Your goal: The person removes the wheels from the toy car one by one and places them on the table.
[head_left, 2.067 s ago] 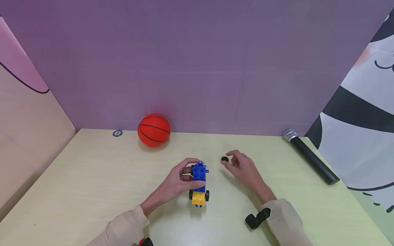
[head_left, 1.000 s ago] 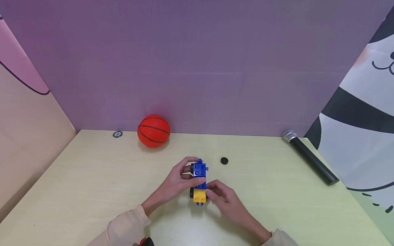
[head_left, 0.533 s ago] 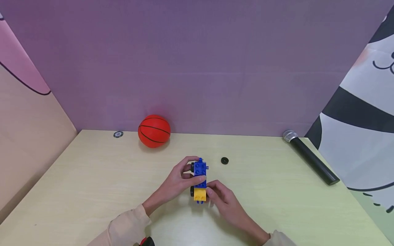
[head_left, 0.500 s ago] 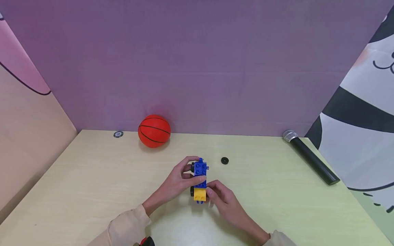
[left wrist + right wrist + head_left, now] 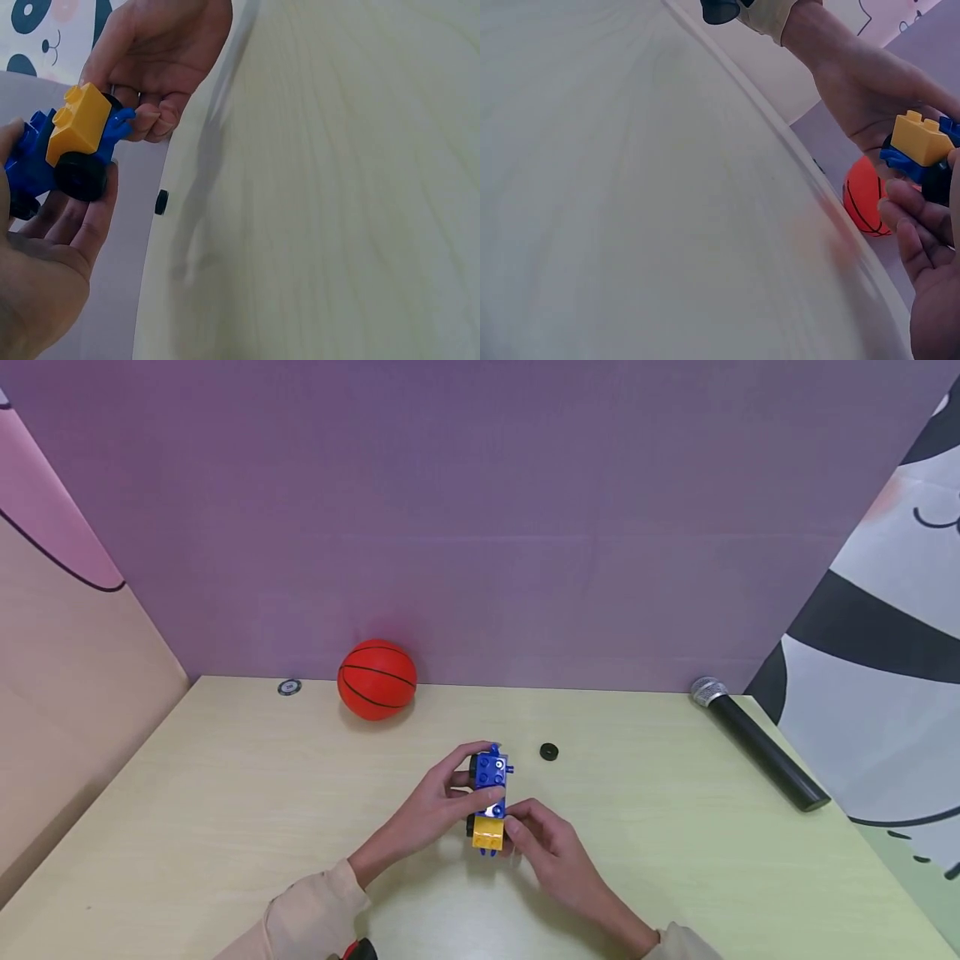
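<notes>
Toy car point(image 5: 489, 800) lies lengthwise away from the person; left hand point(image 5: 435, 806) grips its blue far half, right hand point(image 5: 543, 843) pinches the near yellow end (loose wheel point(image 5: 549, 751) sits beyond, right).

— Where is the toy car point(image 5: 489, 800)?
— Mid-desk point(image 5: 225, 793), between the left hand point(image 5: 438, 802) and the right hand point(image 5: 551, 847).
— And behind it?
— A loose wheel point(image 5: 549, 751) just to its right; a ball point(image 5: 377, 679) and a small disc point(image 5: 288, 687) at the back left by the wall.
— The right edge?
— A microphone point(image 5: 757, 742) lies there.
</notes>
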### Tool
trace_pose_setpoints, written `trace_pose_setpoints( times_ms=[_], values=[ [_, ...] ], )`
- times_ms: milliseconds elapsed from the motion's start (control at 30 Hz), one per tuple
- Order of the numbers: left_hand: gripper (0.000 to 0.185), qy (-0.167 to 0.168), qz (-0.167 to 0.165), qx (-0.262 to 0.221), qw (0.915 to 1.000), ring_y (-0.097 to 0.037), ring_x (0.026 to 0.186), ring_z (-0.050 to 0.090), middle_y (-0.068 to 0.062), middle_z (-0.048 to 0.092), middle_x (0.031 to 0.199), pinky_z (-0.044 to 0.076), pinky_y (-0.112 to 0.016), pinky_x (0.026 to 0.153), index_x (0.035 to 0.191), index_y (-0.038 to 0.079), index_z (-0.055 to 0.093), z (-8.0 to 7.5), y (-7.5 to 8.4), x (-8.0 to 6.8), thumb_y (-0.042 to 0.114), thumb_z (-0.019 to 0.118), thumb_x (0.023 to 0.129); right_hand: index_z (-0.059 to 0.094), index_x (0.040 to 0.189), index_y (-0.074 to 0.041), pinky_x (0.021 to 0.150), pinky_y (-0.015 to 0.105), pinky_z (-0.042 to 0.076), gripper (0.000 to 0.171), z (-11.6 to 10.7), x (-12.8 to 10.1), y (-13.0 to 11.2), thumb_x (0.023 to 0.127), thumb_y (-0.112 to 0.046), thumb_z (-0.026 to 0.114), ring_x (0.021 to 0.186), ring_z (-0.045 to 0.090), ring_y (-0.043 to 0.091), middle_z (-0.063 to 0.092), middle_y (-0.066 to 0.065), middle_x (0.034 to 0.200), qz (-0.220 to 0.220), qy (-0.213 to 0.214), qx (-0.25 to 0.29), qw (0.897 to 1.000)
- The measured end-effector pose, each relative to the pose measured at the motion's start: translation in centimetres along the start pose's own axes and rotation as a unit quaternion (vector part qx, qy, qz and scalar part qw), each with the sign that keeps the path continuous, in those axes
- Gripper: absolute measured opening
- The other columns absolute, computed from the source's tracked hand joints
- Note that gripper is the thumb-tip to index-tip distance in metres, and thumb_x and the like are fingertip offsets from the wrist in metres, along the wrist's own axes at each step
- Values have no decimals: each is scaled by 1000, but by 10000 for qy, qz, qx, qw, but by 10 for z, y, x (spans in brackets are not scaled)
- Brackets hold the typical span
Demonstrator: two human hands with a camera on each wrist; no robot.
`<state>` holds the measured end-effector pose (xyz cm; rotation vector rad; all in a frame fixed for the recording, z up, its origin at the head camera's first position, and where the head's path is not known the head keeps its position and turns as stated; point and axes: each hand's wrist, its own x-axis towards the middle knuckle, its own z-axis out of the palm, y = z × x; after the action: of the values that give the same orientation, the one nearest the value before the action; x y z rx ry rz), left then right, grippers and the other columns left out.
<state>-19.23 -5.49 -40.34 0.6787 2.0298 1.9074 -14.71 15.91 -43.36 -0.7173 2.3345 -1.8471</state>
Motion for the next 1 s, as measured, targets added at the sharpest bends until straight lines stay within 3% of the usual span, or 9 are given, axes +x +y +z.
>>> trace_pose_setpoints(
  times_ms=[133, 433, 667, 900, 1000],
  values=[
    [63, 8, 22, -52, 10000, -27, 110, 64, -16, 62, 127, 58, -39, 90, 157, 14, 39, 0, 2, 0, 27, 68, 102, 54, 122, 6, 84, 32, 58, 24, 0, 0, -1, 112, -15, 47, 89, 67, 22, 69, 14, 105, 123, 108, 191, 9997],
    [65, 18, 20, -103, 9999, -27, 109, 67, -15, 65, 127, 59, -39, 87, 158, 16, 40, 2, 3, -2, 32, 68, 102, 50, 116, 4, 81, 28, 56, 13, 2, -1, 1, 110, -7, 47, 90, 62, 23, 62, 16, 106, -155, 131, 328, 9993],
    [65, -48, 38, -170, 9998, -27, 108, 68, -15, 67, 125, 59, -40, 88, 158, 14, 40, 5, 3, -2, 31, 68, 102, 50, 107, 2, 77, 27, 54, 3, 2, -2, 2, 106, 3, 48, 87, 63, 20, 65, 13, 103, -700, 277, -99, 9971],
    [63, -146, 92, -220, 9996, -27, 111, 68, -15, 66, 128, 58, -41, 91, 158, 16, 41, 4, 2, -3, 29, 67, 103, 51, 100, -3, 65, 26, 47, 16, 4, 0, 7, 94, 13, 53, 74, 58, 12, 68, 4, 88, -1494, 520, -691, 9850],
    [63, -161, 140, -168, 9996, -28, 114, 67, -17, 64, 131, 57, -42, 94, 159, 16, 39, 3, 3, -4, 29, 66, 103, 53, 101, -3, 64, 26, 50, 18, 4, 1, 7, 95, 14, 53, 72, 60, 12, 69, 4, 88, -1702, 626, -908, 9792]
  ],
)
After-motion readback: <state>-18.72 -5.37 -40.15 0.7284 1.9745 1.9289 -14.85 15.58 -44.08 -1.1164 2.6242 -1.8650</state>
